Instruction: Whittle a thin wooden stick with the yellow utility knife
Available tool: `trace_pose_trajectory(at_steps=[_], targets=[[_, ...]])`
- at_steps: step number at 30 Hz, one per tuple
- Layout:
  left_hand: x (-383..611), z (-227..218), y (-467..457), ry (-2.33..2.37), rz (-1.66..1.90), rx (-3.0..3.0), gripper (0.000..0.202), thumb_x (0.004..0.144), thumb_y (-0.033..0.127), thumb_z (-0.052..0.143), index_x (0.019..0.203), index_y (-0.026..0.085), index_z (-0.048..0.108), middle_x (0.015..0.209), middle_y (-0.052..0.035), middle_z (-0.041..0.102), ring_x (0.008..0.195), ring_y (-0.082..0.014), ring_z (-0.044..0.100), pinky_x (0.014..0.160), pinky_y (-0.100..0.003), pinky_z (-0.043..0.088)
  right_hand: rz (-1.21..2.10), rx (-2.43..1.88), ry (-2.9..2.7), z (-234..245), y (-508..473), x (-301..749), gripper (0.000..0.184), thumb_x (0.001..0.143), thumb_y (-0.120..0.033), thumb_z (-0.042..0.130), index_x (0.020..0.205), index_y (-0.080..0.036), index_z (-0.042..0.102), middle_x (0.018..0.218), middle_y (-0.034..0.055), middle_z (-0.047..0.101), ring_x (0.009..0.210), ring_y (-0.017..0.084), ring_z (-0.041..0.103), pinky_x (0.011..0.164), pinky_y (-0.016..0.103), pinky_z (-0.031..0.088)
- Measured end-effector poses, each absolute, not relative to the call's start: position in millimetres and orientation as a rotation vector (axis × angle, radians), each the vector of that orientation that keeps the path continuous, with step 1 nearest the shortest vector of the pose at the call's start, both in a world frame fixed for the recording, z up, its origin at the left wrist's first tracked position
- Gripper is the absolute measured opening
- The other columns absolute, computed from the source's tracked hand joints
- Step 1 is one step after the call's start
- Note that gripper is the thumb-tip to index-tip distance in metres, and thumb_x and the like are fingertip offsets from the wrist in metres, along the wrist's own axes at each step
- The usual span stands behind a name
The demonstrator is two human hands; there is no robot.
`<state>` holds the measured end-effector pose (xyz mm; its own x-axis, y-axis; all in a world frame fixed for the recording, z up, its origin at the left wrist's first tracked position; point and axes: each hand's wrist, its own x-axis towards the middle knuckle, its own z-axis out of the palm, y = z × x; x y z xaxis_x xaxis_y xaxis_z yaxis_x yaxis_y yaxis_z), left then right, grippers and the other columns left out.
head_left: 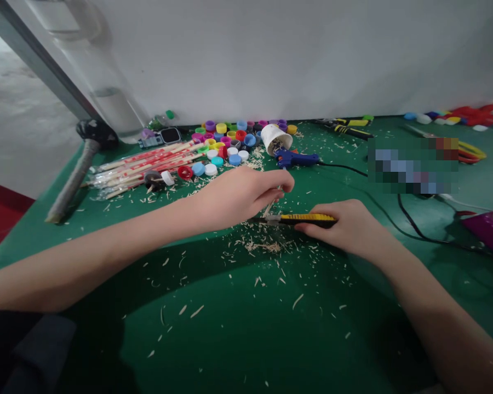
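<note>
My left hand is closed around a thin wooden stick, with most of the stick hidden by the fingers. Its lower part slants down to the blade end of a yellow and black utility knife. My right hand grips that knife by the handle, the blade pointing left and meeting the stick or lying just beside it; I cannot tell which. Pale wood shavings lie in a heap below both hands and scatter over the green table.
Behind my left hand are wrapped chopsticks, coloured bottle caps and a hammer. A tipped white cup and blue glue gun lie ahead. Cables, pliers and scissors are on the right.
</note>
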<state>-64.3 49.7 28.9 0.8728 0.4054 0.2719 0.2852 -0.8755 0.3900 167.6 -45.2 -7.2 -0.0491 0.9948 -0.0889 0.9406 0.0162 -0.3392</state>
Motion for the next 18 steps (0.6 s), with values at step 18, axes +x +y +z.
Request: trace_pose_trajectory(at_steps=[18], targets=[[-63.4,27.0,51.4,0.481,0.552,2.760,0.026,0.093,0.021,0.037,0.108,0.020,0.058,0.081,-0.0040,0.070,0.066,-0.0114,0.064,0.055,-0.021,0.043,0.591,-1.896,-2.278,-6.2,-43.9,173.3,0.042,0.087,-0.059,0.045,0.068,-0.022,0.055,0.052,-0.0035,0.050,0.045,0.009,0.040,0.047,0.027,0.029]])
